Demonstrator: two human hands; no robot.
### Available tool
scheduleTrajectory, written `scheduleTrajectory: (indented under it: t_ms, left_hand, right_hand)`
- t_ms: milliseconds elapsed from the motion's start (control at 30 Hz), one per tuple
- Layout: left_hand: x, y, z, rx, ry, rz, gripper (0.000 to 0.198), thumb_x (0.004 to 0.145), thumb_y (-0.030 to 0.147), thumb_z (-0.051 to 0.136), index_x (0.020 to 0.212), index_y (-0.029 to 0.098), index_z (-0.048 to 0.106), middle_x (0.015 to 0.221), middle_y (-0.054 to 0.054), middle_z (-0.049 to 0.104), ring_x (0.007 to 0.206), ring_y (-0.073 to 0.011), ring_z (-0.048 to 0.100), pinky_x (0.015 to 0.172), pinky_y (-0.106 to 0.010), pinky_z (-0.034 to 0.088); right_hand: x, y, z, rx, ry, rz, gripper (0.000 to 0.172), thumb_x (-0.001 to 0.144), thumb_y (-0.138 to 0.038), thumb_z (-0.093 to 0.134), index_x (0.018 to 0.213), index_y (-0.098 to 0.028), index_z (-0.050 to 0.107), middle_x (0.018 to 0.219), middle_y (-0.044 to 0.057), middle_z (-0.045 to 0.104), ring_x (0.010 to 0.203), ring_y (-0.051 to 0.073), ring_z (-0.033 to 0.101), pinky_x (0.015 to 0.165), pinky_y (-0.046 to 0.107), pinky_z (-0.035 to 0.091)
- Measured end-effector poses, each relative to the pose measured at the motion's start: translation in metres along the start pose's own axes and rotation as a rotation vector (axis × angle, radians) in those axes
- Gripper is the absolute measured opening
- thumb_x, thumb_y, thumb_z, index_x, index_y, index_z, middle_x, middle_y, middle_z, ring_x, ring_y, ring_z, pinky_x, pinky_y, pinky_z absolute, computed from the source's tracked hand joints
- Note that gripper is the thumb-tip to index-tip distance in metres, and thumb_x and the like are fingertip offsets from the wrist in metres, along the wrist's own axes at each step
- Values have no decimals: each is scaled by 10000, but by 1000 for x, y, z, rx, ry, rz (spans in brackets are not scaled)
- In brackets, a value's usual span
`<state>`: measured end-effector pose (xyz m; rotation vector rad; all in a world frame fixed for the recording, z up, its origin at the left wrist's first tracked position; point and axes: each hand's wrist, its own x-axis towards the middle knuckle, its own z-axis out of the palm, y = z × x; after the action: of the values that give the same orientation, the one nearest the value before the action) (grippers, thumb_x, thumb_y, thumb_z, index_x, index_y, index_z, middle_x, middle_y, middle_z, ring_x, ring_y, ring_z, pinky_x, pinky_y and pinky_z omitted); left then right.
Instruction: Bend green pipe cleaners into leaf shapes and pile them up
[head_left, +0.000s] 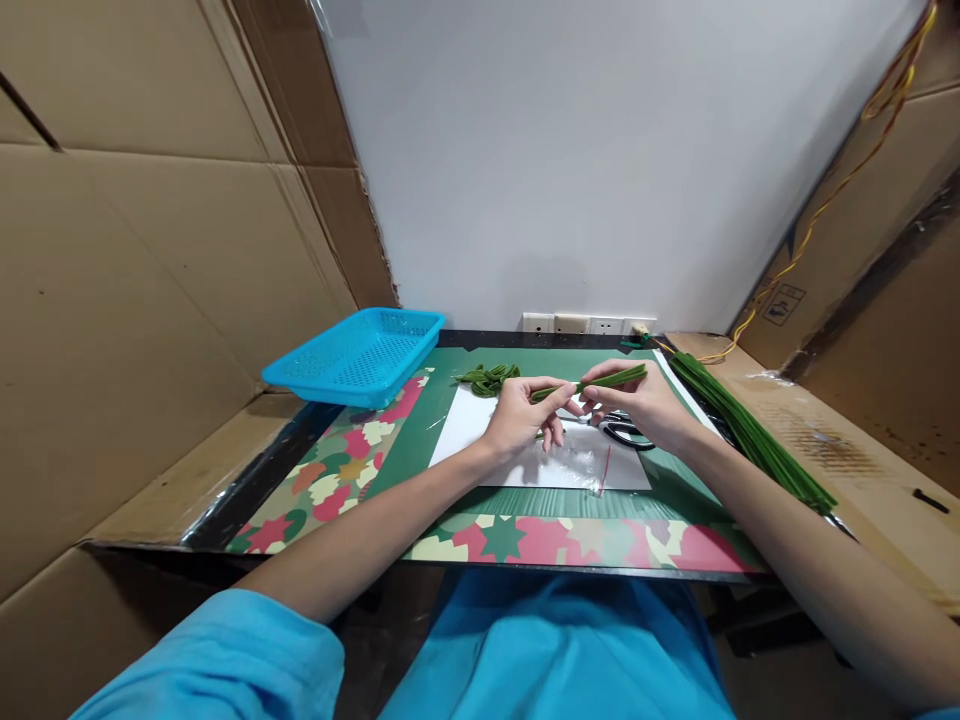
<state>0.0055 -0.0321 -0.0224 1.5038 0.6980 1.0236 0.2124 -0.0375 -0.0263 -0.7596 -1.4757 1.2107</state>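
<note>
Between my two hands, above a white sheet of paper [469, 455], is a small bunch of green pipe cleaners [619, 378]. My left hand [529, 405] pinches its left part between thumb and fingers. The fingertips of my right hand [630, 393] close on the same bunch near its middle, with the loose ends pointing right. Black-handled scissors [628, 432] lie under my right hand, partly hidden by it. A coiled pile of bent green pipe cleaners [486, 379] rests behind my left hand. A clear plastic bag with a red strip [604, 470] lies on the paper.
A blue perforated basket [360, 355] stands at the back left. Long straight green pipe cleaners [750, 432] lie at the right edge of the mat [409, 450]. Cardboard walls [150, 250] flank the table. Wall sockets [589, 324] and a yellow cable [806, 235] are at the back.
</note>
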Motion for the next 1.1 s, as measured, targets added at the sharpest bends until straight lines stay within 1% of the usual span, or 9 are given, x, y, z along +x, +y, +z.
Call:
scheduleTrajectory:
  t_ms: [100,200,300,367,433,533,733,867,1100]
  left_hand:
    - [0,1,-1,-8,29,-4,454,827,534,789,906,89,738,838,-114,772,400,-124,623,322,-215,442]
    - [1,2,-3,-23,67,-20,455,817,527,801,883,81,739,838,-125,776,390,-118,614,319,-210,436]
    - [2,2,-4,-41,79,-40,455,828,524,793,887,75,742,872,-139,783,396,-104,609,324,-202,434]
    - [2,2,-5,-50,75,-53,456,832,523,790,903,75,742,915,-153,788,410,-99,614,330,-200,436]
    - [1,3,-5,-53,71,-64,461,825,518,800,927,73,743,952,-164,790,427,-99,623,339,-200,442]
    - [1,4,-5,-65,67,-76,459,802,499,828,955,75,744,956,-160,790,447,-101,630,352,-199,448]
    - [2,4,-4,-112,43,-80,425,786,481,847,912,94,723,919,-128,780,448,-80,607,366,-191,428]
    - [2,3,-4,-122,24,-65,412,789,473,844,901,98,718,899,-110,767,455,-78,603,375,-194,423]
    - [0,4,-1,-42,62,-24,381,797,473,834,900,122,725,823,-63,741,435,-69,572,381,-192,421]
  right_hand:
    - [1,0,-2,-31,49,-34,363,717,-364,921,994,-181,773,780,53,758,648,209,729,566,331,627]
    - [2,1,-4,-99,141,-146,450,709,-349,921,1105,-210,759,881,45,751,637,186,711,527,316,614]
    - [1,2,-5,-231,174,-262,329,754,-345,890,1033,-206,783,886,47,744,623,160,681,520,293,599]
    - [0,1,-4,-313,164,-327,218,791,-346,863,938,-199,797,865,53,742,655,161,679,527,277,583]
    - [-1,-1,-2,-369,146,-364,174,806,-343,854,886,-198,800,859,57,742,690,166,681,532,266,562]
    - [-1,-1,-1,-361,144,-340,190,780,-351,876,856,-194,801,841,56,744,635,151,655,515,266,538]
    - [2,3,-8,-220,208,-227,259,675,-358,944,815,-191,806,709,31,731,508,133,609,465,271,512]
    - [2,2,-7,-176,216,-225,246,707,-385,918,765,-180,795,633,32,712,509,147,614,463,273,508]
    - [-4,-2,2,-457,239,-288,328,850,-490,790,749,-177,788,643,53,726,547,166,633,508,279,493]
